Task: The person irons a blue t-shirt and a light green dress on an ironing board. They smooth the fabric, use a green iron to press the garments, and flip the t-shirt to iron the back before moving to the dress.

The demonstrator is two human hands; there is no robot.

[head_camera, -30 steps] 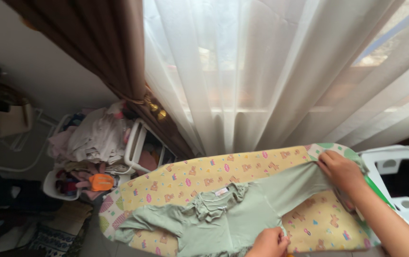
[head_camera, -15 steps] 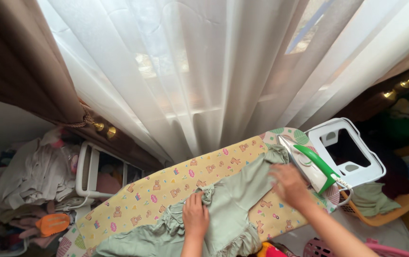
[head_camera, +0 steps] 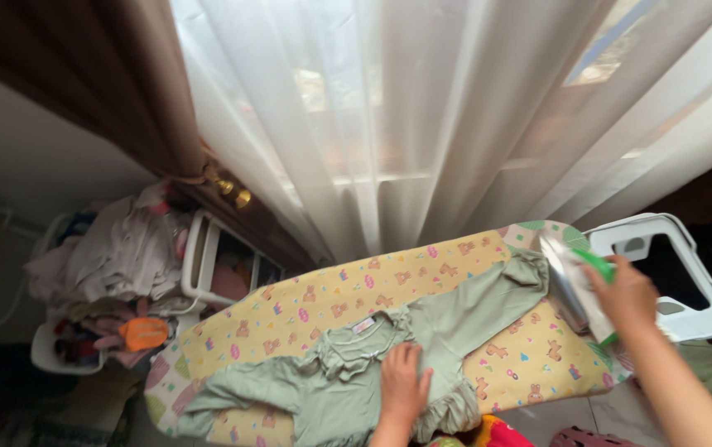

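Note:
A pale green long-sleeved child's top (head_camera: 447,319) with ruffles lies spread on a yellow patterned ironing board (head_camera: 323,302). My left hand (head_camera: 401,387) rests flat on the body of the top, fingers apart. My right hand (head_camera: 627,295) grips the green handle of a white and green iron (head_camera: 575,281), which sits at the right end of the board, just past the cuff of the garment's right sleeve.
A white plastic stand (head_camera: 671,277) sits right of the board. A white basket with piled clothes (head_camera: 124,265) stands at the left, on the floor. Sheer white curtains (head_camera: 422,116) and a brown drape (head_camera: 132,91) hang behind the board.
My right hand left the sleeve and closed on the iron's handle. My left hand slid a little to the right on the top. The view swung back leftward.

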